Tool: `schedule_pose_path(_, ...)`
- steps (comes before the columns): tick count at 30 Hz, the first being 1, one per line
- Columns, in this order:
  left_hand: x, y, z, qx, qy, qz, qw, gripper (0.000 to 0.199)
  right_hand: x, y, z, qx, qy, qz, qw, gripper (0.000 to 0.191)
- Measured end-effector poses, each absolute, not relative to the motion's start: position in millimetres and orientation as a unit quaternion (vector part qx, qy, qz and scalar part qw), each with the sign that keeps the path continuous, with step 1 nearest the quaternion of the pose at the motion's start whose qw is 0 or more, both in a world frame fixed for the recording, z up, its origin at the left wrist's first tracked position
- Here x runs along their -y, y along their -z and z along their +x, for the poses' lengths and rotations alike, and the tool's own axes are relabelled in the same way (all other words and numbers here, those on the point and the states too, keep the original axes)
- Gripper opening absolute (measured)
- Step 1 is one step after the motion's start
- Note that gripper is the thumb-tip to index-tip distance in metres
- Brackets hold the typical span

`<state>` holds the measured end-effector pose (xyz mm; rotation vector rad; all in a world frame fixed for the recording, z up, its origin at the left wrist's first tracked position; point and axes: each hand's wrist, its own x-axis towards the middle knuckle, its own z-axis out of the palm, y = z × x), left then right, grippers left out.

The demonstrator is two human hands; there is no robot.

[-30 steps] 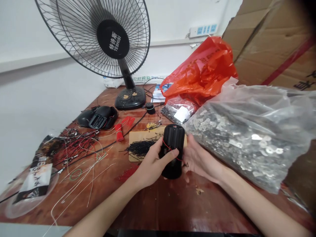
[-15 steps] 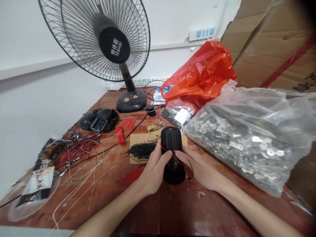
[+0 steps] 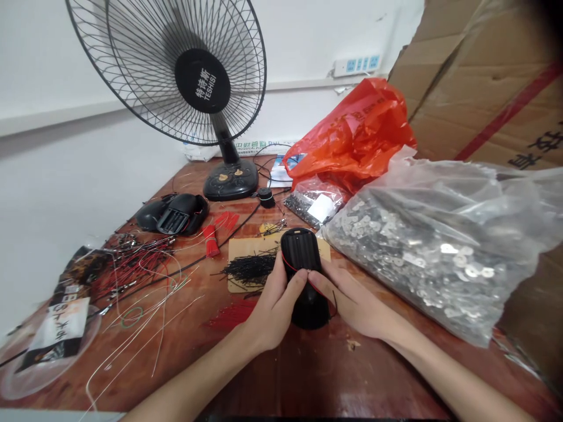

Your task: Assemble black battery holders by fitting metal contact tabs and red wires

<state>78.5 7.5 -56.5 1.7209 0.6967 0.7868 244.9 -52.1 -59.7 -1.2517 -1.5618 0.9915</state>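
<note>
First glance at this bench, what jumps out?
The big black desk fan at the back left, and the bulging clear bag of small metal parts on the right. In the middle, the left hand and right hand grip a black plastic casing crossed by a red wire.

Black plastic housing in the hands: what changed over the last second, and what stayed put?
The right hand came from cupping beside the black housing to lie over its front, fingers at the red wire. The housing sank closer to the table. The left hand kept its grip, thumb on top. Fan, bag of metal washers and loose wires did not move.
</note>
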Motion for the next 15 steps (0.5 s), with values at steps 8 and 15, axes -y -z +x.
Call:
schedule_pose_path(8, -7.3, 60.3, 79.6, -0.289, -0.335, 0.726, 0.527, 0.057, 51.4, 62.7, 244.5, 0.626, -0.388, -0.523, 0.429, 0.037)
schedule_pose_path(15, -7.8, 59.9, 80.2, -0.279, -0.329, 0.728, 0.532, 0.054, 50.5, 63.0, 244.3, 0.612, -0.411, -0.506, 0.448, 0.040)
